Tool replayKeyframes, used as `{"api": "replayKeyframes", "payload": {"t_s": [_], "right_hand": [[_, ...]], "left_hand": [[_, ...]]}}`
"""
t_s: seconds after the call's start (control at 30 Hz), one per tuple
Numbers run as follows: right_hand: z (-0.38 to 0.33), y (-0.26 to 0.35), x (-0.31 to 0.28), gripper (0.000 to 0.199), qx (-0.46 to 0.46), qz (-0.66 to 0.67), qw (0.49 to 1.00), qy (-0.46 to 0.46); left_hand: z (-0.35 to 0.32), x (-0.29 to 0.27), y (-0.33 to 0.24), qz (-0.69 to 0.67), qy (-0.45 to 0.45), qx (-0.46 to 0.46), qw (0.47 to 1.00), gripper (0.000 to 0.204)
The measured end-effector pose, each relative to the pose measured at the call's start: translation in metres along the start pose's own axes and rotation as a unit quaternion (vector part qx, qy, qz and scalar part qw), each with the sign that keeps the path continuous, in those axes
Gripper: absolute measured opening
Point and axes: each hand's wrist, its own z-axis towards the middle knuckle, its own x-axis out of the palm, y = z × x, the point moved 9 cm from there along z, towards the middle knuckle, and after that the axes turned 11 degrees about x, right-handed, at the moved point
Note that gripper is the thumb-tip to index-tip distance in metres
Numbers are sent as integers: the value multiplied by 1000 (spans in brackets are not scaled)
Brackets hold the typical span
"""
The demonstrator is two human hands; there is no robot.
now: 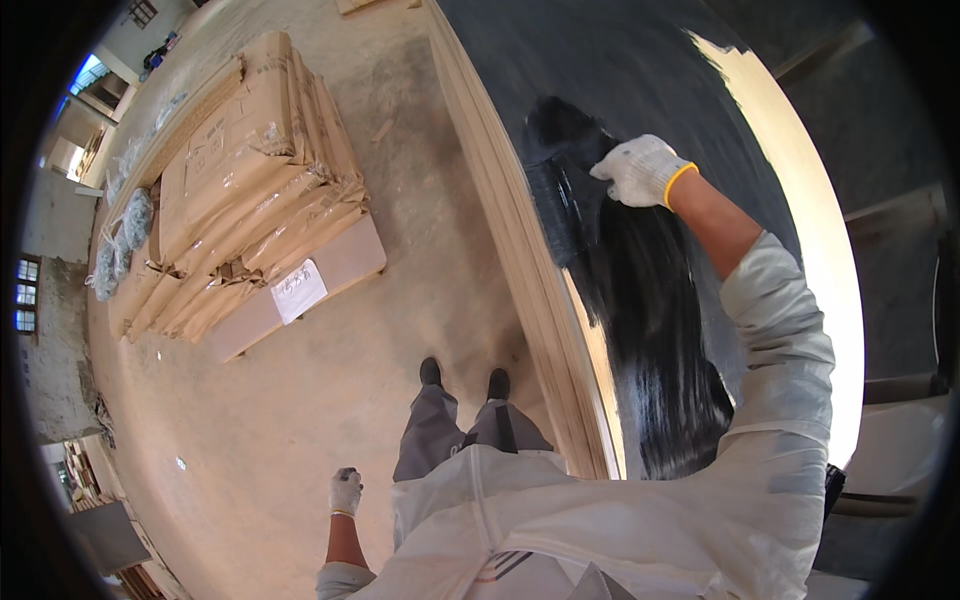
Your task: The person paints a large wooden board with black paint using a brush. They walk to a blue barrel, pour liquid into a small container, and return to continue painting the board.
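My right hand [640, 168], in a white glove with a yellow cuff, grips a wide black brush [556, 195] pressed against the top sheet of a tall stack of plywood boards [520, 240]. Wet black paint [645, 330] covers much of that sheet; a pale unpainted strip [820, 240] remains along the far right edge and a thin one near the left edge. My left hand [346, 490], also gloved in white, hangs by my side in a loose fist, holding nothing. I wear a light grey work coat.
A pallet of cardboard-wrapped bundles [250, 190] with a white label lies on the dusty concrete floor [330, 400] at the left. My black shoes [463, 378] stand close to the stack's side. Windows and clutter line the far left wall.
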Motion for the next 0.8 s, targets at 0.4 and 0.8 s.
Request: {"api": "replayKeyframes", "payload": {"t_s": [0.4, 0.8], "right_hand": [[-20, 7, -1, 27, 4, 22, 998, -54], [-205, 1, 80, 46, 87, 66, 992, 64]], "left_hand": [[-54, 11, 63, 25, 1, -8, 1000, 21], [-46, 18, 91, 42, 56, 6, 998, 17]]}}
